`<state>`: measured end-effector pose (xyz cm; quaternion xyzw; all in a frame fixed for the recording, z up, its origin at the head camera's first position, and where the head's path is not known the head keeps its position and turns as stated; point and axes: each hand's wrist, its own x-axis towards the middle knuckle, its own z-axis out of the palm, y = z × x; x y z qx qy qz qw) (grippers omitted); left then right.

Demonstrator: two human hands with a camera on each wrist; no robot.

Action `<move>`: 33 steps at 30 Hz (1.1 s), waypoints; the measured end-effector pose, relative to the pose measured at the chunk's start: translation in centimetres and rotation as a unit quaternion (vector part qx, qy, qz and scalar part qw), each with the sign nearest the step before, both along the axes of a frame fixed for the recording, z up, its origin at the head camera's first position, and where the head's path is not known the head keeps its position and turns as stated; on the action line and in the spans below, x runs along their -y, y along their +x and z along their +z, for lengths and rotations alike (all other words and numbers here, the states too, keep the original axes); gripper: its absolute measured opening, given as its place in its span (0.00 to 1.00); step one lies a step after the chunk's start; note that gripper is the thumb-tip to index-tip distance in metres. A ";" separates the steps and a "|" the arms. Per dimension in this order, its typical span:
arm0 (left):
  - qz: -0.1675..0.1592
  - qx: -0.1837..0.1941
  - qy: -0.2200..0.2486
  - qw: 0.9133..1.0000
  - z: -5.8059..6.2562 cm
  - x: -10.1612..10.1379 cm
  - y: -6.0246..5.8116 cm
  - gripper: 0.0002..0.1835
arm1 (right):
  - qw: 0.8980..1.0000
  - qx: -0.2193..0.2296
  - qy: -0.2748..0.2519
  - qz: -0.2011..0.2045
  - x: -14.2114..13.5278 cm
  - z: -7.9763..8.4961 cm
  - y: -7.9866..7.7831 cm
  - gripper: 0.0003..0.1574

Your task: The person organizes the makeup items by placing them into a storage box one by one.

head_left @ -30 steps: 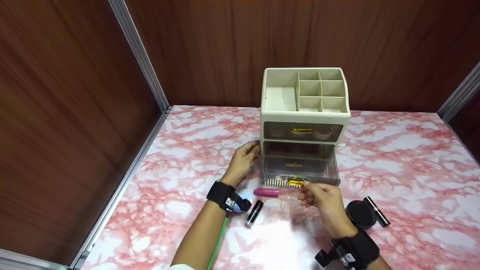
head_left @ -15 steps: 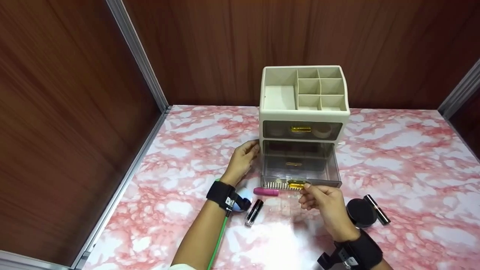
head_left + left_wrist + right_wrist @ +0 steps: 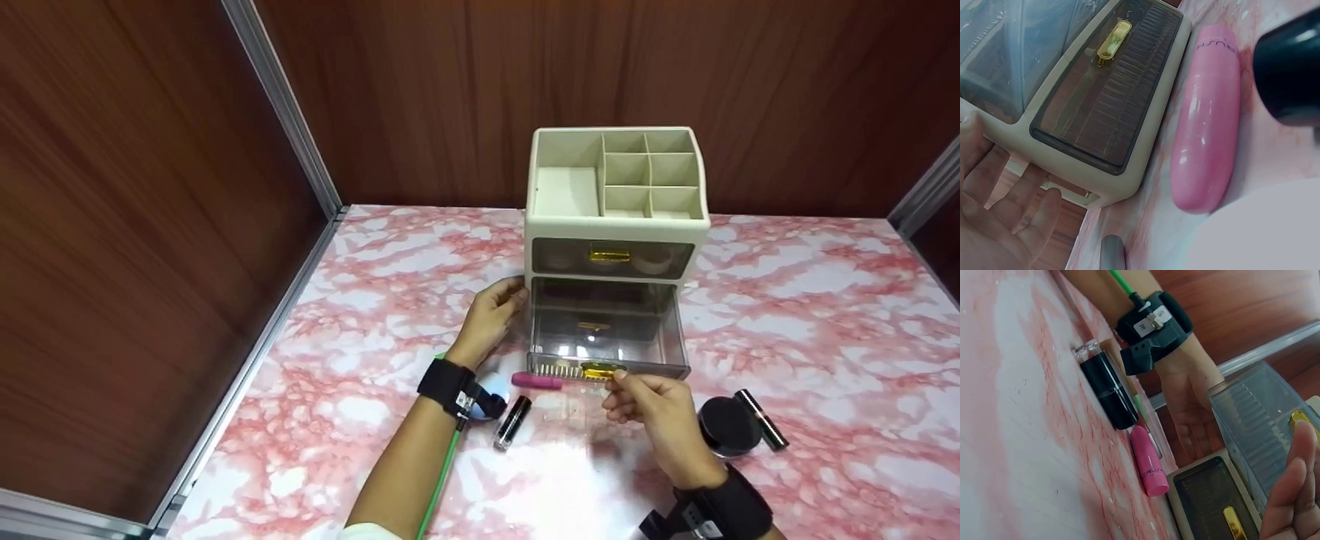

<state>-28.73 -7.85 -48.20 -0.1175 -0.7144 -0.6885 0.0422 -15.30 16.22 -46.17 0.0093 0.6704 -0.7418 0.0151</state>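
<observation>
A cream makeup organizer (image 3: 619,229) stands on the table with its middle smoky clear drawer (image 3: 666,334) pulled out. The thumb and fingertips of my right hand (image 3: 656,412) pinch the right end of that drawer's gold handle (image 3: 598,370), also visible in the right wrist view. No objects show inside the drawer. My left hand (image 3: 487,319) rests against the organizer's left side; the left wrist view shows its fingers (image 3: 1022,191) loosely extended along the cream wall. Below the pulled-out drawer, the bottom drawer (image 3: 1109,95) is closed.
Before the organizer lie a pink tube (image 3: 537,381) and a black tube with a clear end (image 3: 513,424). A pale blue round object (image 3: 491,391) is partly hidden by the left wrist strap. Beside the right wrist are a round black compact (image 3: 729,426) and a slim black tube (image 3: 762,420).
The drawer has slid slightly farther out toward me, with my right hand moving along with its handle. My left hand has stayed at the organizer's side. The head view has shifted a little.
</observation>
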 end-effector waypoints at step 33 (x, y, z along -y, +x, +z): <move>-0.017 -0.003 0.008 1.000 -0.8 0.1 -0.3 0.23 | 0.732 -0.280 0.604 0.147 -13.3 1.6 0.4 0.41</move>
